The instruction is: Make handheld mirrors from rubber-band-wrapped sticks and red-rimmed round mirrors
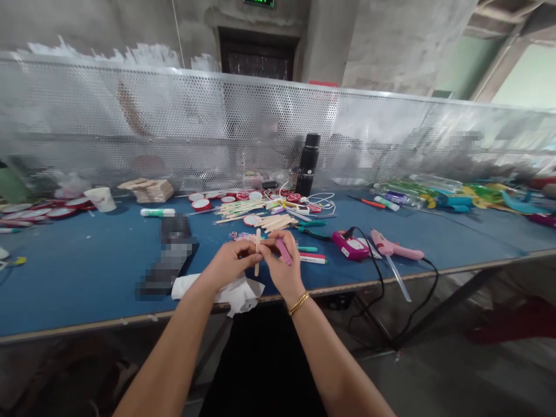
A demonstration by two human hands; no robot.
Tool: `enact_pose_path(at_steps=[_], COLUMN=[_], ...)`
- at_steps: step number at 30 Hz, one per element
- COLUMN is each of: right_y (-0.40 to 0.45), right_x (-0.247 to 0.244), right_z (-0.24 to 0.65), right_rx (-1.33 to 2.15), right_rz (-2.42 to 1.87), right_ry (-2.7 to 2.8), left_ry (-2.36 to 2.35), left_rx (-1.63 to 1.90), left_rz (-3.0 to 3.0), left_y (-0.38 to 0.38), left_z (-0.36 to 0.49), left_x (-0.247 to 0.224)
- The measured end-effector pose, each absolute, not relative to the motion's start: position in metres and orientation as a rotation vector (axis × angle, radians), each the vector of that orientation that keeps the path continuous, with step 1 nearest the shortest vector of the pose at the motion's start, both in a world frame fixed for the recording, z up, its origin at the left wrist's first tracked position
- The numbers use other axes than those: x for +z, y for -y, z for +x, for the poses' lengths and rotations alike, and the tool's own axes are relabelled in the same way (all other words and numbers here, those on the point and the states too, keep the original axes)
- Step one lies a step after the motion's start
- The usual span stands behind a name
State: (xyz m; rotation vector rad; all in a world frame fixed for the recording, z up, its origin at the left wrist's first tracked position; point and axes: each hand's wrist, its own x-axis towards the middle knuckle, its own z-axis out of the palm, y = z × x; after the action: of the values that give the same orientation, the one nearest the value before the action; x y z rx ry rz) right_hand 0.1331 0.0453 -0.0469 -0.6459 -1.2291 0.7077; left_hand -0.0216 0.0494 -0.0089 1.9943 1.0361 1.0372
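An upright wooden craft stick (258, 238) is pinched between the fingertips of my left hand (232, 263), just above the table's front edge. My right hand (281, 267) is curled around a purple marker (284, 252), and its thumb and fingertips meet the craft stick as well. Crumpled white tissue (243, 295) lies under my left hand. Behind my fingers are small colourful pieces (243, 236), partly hidden, and a pile of loose craft sticks (278, 222). A red-and-white marker (313, 258) rests to the right of my right hand.
A black bottle (307, 165) stands by the perforated metal screen (174, 127). Rightward lie green-handled pliers (313, 234), a magenta box (350, 245) and a pink glue gun (395, 249) with a hanging cord. On the left are a glue stick (157, 212), stacked wooden pieces (152, 190) and a paper cup (101, 199).
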Motion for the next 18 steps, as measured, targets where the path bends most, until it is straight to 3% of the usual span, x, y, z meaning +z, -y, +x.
enact_pose_path(at_steps=[18], right_y=[-0.0500], right_x=[-0.0480], right_z=[0.1396], right_rx=[0.735], right_rz=[-0.734], right_ry=[1.335], left_ry=[-1.070], left_rx=[1.042], left_rz=[1.993], left_y=[-0.0435], left_z=[-0.0151], left_x=[-0.0072])
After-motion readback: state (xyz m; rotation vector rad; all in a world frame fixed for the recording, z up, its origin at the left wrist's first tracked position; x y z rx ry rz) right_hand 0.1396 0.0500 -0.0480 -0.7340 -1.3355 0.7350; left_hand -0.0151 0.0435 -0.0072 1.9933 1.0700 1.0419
